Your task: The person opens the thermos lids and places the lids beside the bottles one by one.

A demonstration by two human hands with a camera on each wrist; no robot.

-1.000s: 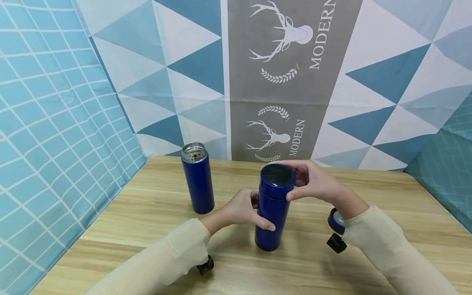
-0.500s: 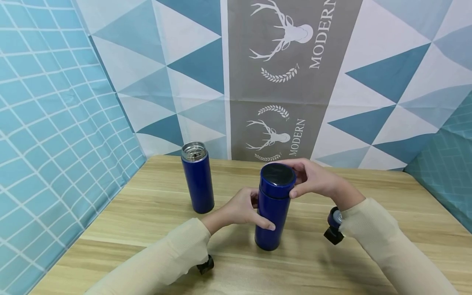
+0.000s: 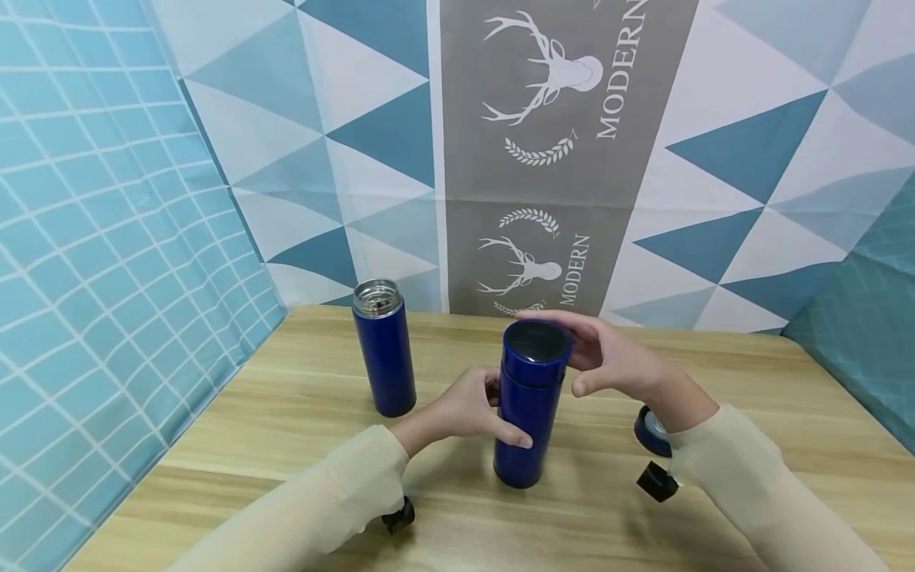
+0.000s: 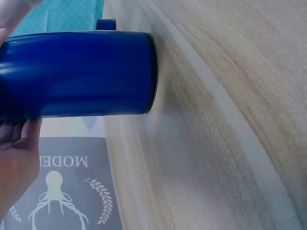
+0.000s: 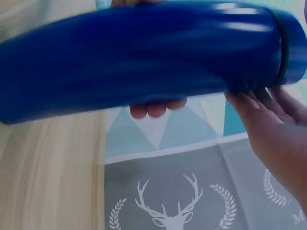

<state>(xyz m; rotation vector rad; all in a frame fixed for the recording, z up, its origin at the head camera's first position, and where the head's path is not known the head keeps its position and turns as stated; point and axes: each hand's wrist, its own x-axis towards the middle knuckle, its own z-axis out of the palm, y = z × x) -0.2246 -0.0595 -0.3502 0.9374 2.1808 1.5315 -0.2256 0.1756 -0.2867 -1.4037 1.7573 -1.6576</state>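
A blue vacuum flask (image 3: pixel 527 433) with a blue lid (image 3: pixel 536 361) and a dark glossy top stands upright on the wooden table. My left hand (image 3: pixel 468 405) grips its body, thumb across the front; in the right wrist view the left fingertips (image 5: pixel 156 109) show past its far side. Beside the lid is my right hand (image 3: pixel 618 357), its fingers loosely bent behind the rim and its thumb away from the flask. Whether those right fingers touch the lid I cannot tell. The left wrist view shows the flask's lower body (image 4: pixel 81 74) close up.
A second blue flask (image 3: pixel 386 357), lidless with its steel mouth showing, stands at the back left. A small blue lid (image 3: pixel 652 433) lies on the table (image 3: pixel 286 429) to the right, partly behind the right sleeve. A patterned cloth (image 3: pixel 386 143) hangs behind the table.
My right thumb has come off the lid, and the right hand has loosened beside it. The left hand and the flask stay in place. The head view has tilted slightly.
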